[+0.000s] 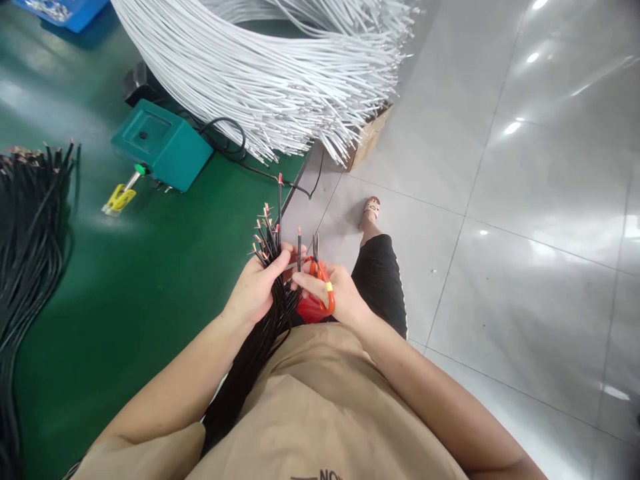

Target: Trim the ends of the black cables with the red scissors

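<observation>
Left hand (253,290): closed round a bundle of black cables (281,308), copper-coloured ends pointing away. Right hand (343,290): fingers curled about orange-handled scissors (329,288), thumb apparently pinching a single cable (299,248), contact partly hidden. Left of both hands: green table (150,300), second heap of black cables (30,240). Beyond them: teal device (165,147); farther, white wires (280,73); blue tray (80,20).

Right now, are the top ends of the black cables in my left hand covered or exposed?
Exposed where visible: the black cables show reddish tips beyond their sheaths.
</observation>
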Tool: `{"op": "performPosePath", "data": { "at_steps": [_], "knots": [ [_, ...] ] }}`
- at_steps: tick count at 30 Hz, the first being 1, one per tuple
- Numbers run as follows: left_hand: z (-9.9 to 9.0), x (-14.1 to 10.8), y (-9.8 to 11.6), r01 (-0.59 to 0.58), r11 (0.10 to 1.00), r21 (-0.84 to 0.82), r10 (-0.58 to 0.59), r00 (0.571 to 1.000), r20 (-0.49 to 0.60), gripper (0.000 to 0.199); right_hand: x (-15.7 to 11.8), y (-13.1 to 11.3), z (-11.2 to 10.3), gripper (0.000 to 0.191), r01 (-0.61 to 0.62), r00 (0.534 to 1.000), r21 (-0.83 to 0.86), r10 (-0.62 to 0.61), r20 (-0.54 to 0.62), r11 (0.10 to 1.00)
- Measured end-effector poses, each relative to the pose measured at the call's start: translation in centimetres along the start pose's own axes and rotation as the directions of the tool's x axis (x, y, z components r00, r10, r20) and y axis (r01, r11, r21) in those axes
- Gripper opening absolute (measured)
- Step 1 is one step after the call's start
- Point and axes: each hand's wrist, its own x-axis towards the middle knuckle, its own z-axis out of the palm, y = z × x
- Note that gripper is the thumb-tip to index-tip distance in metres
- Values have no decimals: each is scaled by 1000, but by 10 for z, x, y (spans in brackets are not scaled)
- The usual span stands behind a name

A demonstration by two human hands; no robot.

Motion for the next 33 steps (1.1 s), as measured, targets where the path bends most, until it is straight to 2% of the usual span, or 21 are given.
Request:
{"op": "performPosePath", "data": {
  "at_steps": [5, 8, 11, 13, 15, 19, 22, 31, 33],
  "knots": [
    [-1, -1, 3, -18, 998, 59, 17, 1000, 22, 26, -6, 20, 7, 32, -64, 998, 18, 65, -8, 998],
    [-2, 0, 2, -6, 997, 75, 6, 1000, 7, 27, -4, 20, 5, 29, 5, 991, 19, -2, -132, 1000],
    [-2, 0, 3, -10, 997, 83, 9, 1000, 11, 27, 0, 11, 0, 24, 102, 954, 8, -96, -283, 995],
    [-2, 0, 3, -8, 996, 87, 5, 999, 33, 27, 2, 2, -3, 19, 153, 935, 1, -145, -325, 988],
    [-3, -1, 2, -1, 996, 88, -4, 998, 60, 27, 4, -7, -3, 16, 179, 930, 20, -162, -331, 984],
    [-5, -1, 1, 11, 997, 80, -19, 995, 103, 28, 4, -16, 0, 13, 164, 949, 69, -138, -284, 984],
    [-6, -1, 1, 12, 998, 69, -20, 992, 123, 28, 4, -18, 2, 7, 166, 956, 76, -142, -257, 983],
    [-6, 0, 0, 9, 999, 53, -16, 989, 149, 26, 4, -18, 3, 8, 161, 966, 88, -138, -220, 983],
    [-7, -1, -1, 26, 998, 50, -33, 989, 147, 23, 4, -18, 2, 9, 181, 955, 67, -159, -250, 981]
  ]
}}
